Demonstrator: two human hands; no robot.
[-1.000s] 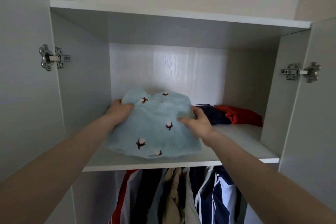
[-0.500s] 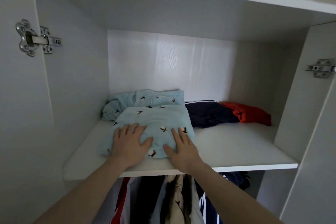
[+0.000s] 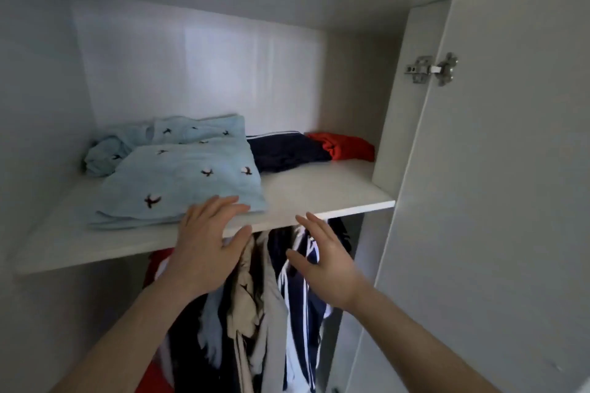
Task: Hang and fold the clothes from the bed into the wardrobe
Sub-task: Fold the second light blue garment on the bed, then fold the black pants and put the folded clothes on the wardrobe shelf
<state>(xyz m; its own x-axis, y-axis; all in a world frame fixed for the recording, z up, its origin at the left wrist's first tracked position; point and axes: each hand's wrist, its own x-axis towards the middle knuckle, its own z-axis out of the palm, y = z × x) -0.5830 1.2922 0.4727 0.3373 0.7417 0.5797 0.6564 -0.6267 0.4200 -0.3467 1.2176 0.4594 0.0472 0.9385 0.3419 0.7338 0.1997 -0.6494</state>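
Observation:
A folded light-blue garment with small dark embroidered motifs lies on the wardrobe's upper shelf, overlapping a second matching light-blue piece behind it. My left hand is open at the shelf's front edge, its fingertips just touching the blue garment's near corner. My right hand hovers open below and in front of the shelf edge, holding nothing.
A folded navy garment and a red one lie at the back right of the shelf. Several hung clothes fill the space under the shelf. The open right door with its hinge stands close by.
Both hands have let go of the blue garment and drawn back from pressing on it to the shelf's front edge. The view has shifted left.

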